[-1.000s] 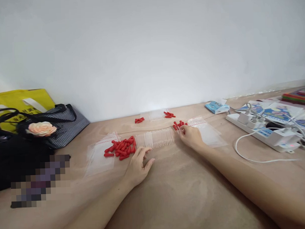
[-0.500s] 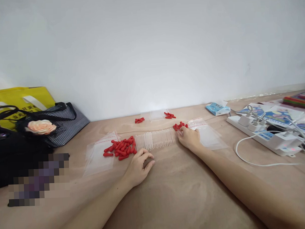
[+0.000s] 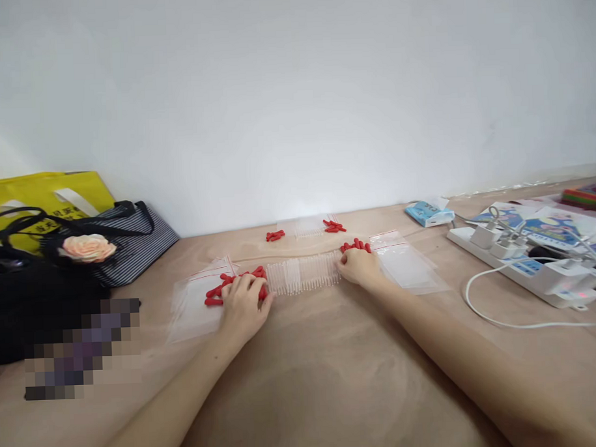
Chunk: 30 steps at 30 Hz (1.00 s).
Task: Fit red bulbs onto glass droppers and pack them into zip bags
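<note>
My left hand [image 3: 245, 303] lies over the left pile of red club-shaped pieces [image 3: 213, 302], its fingers bent and thumb apart; the fingertips are partly hidden among the pieces. My right hand [image 3: 359, 267] is at the right end of a row of thin clear plastic sticks [image 3: 304, 275], fingers pinched together; what they hold, if anything, is too small to make out. Just beyond that hand sits a smaller heap of red pieces [image 3: 357, 245]. Clear zip bags lie on both sides, a left stack [image 3: 191, 312] and a right stack [image 3: 404, 265].
Near the wall are two small red groups [image 3: 275, 235] [image 3: 334, 226] with a clear bag of sticks [image 3: 308, 228] between them. A tissue pack [image 3: 428, 214], a power strip [image 3: 519, 268] and its white cable stand right. Bags, including a striped one [image 3: 147, 245], fill the left.
My left hand has moved left, from beside the sticks onto the red pile. My right hand has shifted slightly left, to the end of the stick row. The view has turned a little.
</note>
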Available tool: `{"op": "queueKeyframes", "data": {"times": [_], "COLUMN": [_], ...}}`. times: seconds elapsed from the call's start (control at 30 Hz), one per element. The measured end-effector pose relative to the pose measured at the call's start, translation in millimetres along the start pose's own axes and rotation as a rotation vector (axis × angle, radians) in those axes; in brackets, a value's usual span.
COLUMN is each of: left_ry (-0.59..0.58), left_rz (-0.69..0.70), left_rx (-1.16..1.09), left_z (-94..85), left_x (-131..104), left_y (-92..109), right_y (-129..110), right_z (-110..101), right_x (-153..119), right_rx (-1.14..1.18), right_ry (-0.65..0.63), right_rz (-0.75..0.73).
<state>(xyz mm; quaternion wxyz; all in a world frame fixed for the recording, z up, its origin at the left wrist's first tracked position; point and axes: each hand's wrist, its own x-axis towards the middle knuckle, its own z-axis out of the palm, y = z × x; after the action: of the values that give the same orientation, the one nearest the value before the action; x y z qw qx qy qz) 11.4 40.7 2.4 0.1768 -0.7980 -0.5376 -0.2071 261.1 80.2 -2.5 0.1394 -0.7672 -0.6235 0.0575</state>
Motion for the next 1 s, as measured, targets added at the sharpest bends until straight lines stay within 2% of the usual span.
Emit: {"op": "queueKeyframes", "data": {"times": [0.13, 0.4, 0.8, 1.0], "left_ry": [-0.063, -0.166, -0.075, -0.044], "left_rz": [-0.059, -0.113, -0.115, -0.153], "left_rx": [0.021, 0.001, -0.058, -0.052], "left_z": [1.1, 0.5, 7.9, 8.4], "left_x": [3, 5, 6, 7], "left_y": [-10, -11, -16, -13], "right_y": [-6, -11, -10, -10], "right_z": [4, 10, 15, 8], "right_x": [13, 25, 26, 22], "right_rx": [-0.021, -0.035, -0.015, 0.036], "right_ry": [-0.017, -0.033, -0.008, 0.016], "right_rz": [0.063, 0.130, 0.116, 0.099]}}
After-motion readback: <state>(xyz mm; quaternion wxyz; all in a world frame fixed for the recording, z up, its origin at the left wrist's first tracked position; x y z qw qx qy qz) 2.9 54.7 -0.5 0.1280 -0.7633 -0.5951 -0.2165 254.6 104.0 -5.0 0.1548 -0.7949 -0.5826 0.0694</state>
